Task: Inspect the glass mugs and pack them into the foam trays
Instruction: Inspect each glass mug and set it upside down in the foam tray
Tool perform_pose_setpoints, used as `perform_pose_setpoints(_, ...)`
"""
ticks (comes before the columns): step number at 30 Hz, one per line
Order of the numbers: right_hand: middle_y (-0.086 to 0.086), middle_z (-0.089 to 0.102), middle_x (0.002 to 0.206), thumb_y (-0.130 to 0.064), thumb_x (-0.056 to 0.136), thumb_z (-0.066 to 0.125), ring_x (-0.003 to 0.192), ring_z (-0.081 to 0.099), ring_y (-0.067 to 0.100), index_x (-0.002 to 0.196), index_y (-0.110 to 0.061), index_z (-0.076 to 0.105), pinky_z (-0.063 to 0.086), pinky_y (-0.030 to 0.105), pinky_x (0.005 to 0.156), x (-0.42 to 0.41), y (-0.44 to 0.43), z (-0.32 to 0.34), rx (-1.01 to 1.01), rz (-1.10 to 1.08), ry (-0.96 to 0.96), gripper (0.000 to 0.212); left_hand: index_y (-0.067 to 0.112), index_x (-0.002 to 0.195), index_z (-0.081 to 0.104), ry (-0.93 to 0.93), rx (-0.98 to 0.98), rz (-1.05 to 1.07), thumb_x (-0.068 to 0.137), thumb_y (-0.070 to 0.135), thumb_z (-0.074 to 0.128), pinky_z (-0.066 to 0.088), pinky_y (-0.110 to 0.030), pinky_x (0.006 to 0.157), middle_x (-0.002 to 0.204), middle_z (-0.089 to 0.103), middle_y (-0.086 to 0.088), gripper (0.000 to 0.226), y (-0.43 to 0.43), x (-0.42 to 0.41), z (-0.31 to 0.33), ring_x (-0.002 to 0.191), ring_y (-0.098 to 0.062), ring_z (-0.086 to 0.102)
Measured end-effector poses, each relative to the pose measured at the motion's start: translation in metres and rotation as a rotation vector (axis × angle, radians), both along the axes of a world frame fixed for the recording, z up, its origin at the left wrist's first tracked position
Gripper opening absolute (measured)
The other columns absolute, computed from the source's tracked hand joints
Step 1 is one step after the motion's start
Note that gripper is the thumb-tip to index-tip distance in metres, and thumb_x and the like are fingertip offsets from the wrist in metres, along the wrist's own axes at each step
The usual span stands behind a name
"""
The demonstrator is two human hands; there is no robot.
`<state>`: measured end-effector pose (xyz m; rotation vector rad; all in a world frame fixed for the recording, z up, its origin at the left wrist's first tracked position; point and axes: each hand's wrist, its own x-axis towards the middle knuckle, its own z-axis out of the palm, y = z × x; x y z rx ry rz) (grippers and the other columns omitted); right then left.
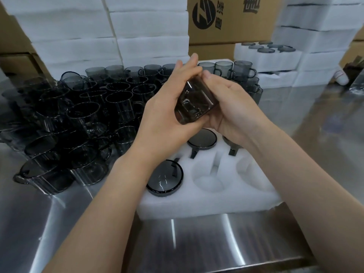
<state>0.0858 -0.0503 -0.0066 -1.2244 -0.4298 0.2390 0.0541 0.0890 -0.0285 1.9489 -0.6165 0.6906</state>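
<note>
Mug-inspection step, head view. Held mug (pixel 195 103), smoked grey glass, is lifted above the far half of the foam tray (pixel 206 205), clamped between both hands: left hand (pixel 167 111) cups its left side, thumb curled under the base and fingers reaching up past the rim; right hand (pixel 232 107) grips the right side, thumb near the upper edge. Its axis is tilted, base low and toward the person, mouth up and away; handle position cannot be told. Three packed mugs (pixel 165 178) already sit in the tray, handles in the side slots. Two empty pockets (pixel 208 180) lie in the near row, below the hands and toward the person, the middle one roughly beneath the mug, the other nearer the right hand. Judgement: inspection in hand; seating will need the mug turned upright and its handle lined up with the slot. Loose mugs (pixel 88 115) crowd the steel desk (pixel 197 243) to the left. Stacked foam trays (pixel 78 36) and a cardboard box (pixel 216 16) stand behind.
</note>
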Motion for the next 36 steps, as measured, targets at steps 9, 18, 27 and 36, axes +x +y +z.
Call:
perform_pose_setpoints(9, 0.014, 0.070, 0.117, -0.048, 0.100, 0.044, 0.107, 0.069, 0.029, 0.124, -0.009, 0.062, 0.059, 0.041, 0.079, 0.006, -0.004, -0.003, 0.021, 0.167, 0.130, 0.049, 0.032, 0.140, 0.045, 0.123, -0.045, 0.021, 0.062, 0.028, 0.089, 0.035, -0.038, 0.115, 0.150, 0.045, 0.005, 0.090, 0.006, 0.003, 0.002, 0.140, -0.010, 0.038)
perform_pose_setpoints(18, 0.018, 0.074, 0.100, -0.040, 0.103, 0.043, 0.094, 0.072, 0.034, 0.105, -0.005, 0.070, 0.061, 0.044, 0.068, 0.005, 0.000, -0.001, -0.127, -0.191, -0.016, 0.043, 0.021, 0.135, 0.057, 0.011, -0.044, 0.158, 0.068, 0.027, 0.084, 0.045, -0.027, 0.105, 0.128, 0.062, 0.012, 0.073, -0.001, -0.003, 0.003, 0.118, 0.002, 0.057)
perform_pose_setpoints(27, 0.021, 0.058, 0.135, -0.051, 0.099, 0.039, 0.108, 0.062, 0.030, 0.136, -0.003, 0.051, 0.058, 0.033, 0.071, 0.009, -0.007, -0.001, 0.103, 0.166, 0.278, 0.061, 0.017, 0.139, 0.050, -0.030, -0.119, -0.025, 0.071, 0.008, 0.081, 0.045, -0.036, 0.108, 0.143, 0.052, 0.004, 0.076, 0.006, 0.002, -0.002, 0.134, -0.007, 0.047)
perform_pose_setpoints(36, 0.013, 0.074, 0.106, -0.044, 0.100, 0.046, 0.097, 0.071, 0.031, 0.108, -0.011, 0.071, 0.060, 0.048, 0.081, 0.010, -0.005, -0.008, -0.078, 0.003, -0.046, 0.043, 0.027, 0.152, 0.029, 0.096, -0.034, -0.007, 0.070, 0.017, 0.081, 0.035, -0.003, 0.097, 0.140, 0.043, 0.018, 0.098, 0.006, 0.007, -0.005, 0.135, 0.008, 0.037)
